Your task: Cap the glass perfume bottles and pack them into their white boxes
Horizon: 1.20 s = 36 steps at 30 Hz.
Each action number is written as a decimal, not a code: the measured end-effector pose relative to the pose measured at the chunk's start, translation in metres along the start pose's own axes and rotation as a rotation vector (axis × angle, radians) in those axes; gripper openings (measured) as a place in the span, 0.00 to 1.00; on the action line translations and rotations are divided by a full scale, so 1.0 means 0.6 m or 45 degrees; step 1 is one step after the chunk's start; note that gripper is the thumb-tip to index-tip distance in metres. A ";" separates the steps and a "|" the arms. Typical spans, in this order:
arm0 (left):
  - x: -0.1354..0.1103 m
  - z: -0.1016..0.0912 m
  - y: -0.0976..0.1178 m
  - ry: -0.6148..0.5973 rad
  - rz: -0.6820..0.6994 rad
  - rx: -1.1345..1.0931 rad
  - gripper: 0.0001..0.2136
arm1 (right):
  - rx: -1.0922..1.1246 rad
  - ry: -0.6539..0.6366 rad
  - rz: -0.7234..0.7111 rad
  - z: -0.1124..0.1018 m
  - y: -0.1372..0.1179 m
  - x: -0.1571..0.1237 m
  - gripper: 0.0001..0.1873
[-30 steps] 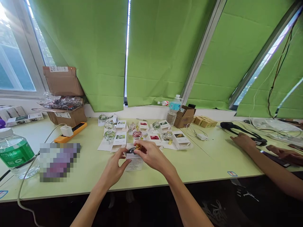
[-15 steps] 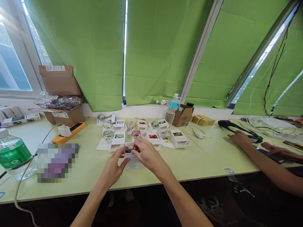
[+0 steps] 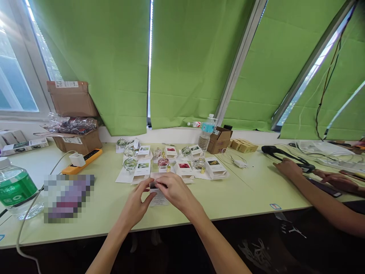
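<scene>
In front of me on the table is a small white carton [image 3: 159, 200] with printed text, its opening dark. My left hand [image 3: 138, 203] grips the carton's left side between thumb and fingers. My right hand [image 3: 178, 192] is over the opening, fingertips pinched together; whatever is in them is hidden. Just beyond lie several white cartons with flower pictures, among them a red-flower carton [image 3: 184, 167] and a green-picture carton [image 3: 142, 166]. Round glass bottles lie among them, such as a pinkish bottle [image 3: 163, 163] and a clear bottle [image 3: 130, 163].
To the left are a water bottle [image 3: 17, 188], an orange power strip [image 3: 82, 161] with a charger, and a cardboard box [image 3: 75, 140]. Behind stand a blue-labelled bottle [image 3: 205, 133] and a small brown box [image 3: 219, 139]. At right, another person's hand [image 3: 288, 167] rests near a black strap-like object [image 3: 275, 150].
My right fingers have moved slightly down towards the carton's opening. The gold-orange piece seen at their tips before is now hidden. My left hand stays on the carton.
</scene>
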<state>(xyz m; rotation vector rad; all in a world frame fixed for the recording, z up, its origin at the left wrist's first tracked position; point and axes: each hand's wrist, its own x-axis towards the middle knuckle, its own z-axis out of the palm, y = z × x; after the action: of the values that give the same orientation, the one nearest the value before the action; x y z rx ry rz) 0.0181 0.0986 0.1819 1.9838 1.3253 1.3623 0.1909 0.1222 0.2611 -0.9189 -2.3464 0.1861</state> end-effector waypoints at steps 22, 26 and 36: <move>-0.004 0.001 0.002 0.033 -0.006 -0.020 0.22 | 0.114 0.329 0.002 0.027 0.014 -0.050 0.09; -0.005 0.008 -0.001 0.093 0.005 -0.071 0.23 | 0.223 0.535 0.104 0.041 0.032 -0.078 0.15; -0.011 0.015 -0.013 0.114 0.065 0.009 0.18 | 0.478 0.641 0.232 0.071 0.037 -0.093 0.13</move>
<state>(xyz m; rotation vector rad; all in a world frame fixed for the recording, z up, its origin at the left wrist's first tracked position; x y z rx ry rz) 0.0215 0.0984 0.1690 1.9955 1.3286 1.4874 0.2105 0.1060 0.1920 -0.8690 -1.6937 0.4024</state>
